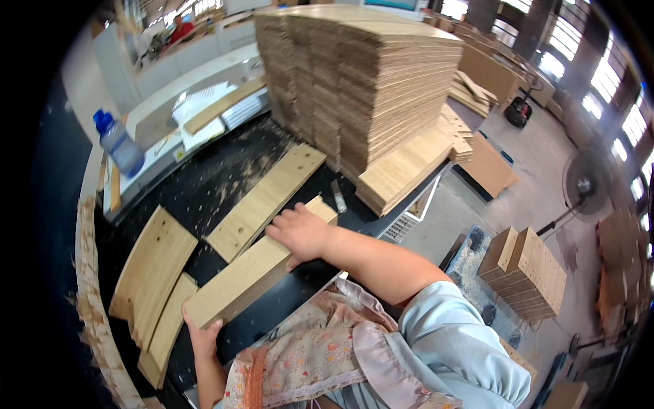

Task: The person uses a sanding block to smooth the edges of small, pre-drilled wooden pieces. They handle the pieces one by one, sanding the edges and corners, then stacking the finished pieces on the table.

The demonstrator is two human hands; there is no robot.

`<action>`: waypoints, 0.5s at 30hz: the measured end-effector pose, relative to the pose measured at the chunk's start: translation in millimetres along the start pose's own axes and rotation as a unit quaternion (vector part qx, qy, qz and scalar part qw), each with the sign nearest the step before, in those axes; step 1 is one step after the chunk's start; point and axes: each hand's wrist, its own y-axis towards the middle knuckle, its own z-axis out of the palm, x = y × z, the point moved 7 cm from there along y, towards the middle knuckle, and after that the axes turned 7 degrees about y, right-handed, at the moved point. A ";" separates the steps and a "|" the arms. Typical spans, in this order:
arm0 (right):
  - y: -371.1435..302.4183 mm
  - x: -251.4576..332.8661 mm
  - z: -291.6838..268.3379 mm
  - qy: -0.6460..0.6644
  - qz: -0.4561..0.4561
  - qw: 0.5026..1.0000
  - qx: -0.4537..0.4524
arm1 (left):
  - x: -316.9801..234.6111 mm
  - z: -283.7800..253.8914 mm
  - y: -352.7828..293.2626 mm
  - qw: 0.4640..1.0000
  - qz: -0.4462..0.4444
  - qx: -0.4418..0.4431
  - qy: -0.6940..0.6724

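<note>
A long, thick piece of light wood [238,281] lies slantwise on the black work table close in front of me. My left hand [203,337] grips its near left end, with the thumb on the front side. Over its far right end my right hand [300,233] is closed, fingers across the top and thumb down the near side. Just beyond it lies a flat wooden board with drilled holes [269,198]. To the left are more boards, a wide one with holes [155,262] and a narrower one [167,327].
A tall stack of boards [327,88] stands at the back of the table. A small flat metallic strip [338,195] lies near the right hand. A blue-capped bottle [121,144] and papers [204,112] are at back left. On the floor at right are stacked boards [535,273] and a fan [584,184].
</note>
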 end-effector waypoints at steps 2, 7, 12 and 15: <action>-2.4 0.3 -0.4 0.003 -0.011 1.000 -0.011 | 7.6 -5.6 -4.4 0.998 -0.036 -0.022 -0.039; -35.9 12.9 -10.6 0.077 0.009 0.996 -0.054 | -25.0 -37.5 5.8 1.000 0.023 -0.013 0.013; -83.5 13.1 -30.6 0.214 0.063 0.965 -0.138 | -194.8 0.1 41.6 0.985 0.113 0.059 0.119; -131.2 -5.5 -41.2 0.229 0.112 0.945 -0.207 | -254.6 58.8 69.0 0.959 0.155 0.154 0.179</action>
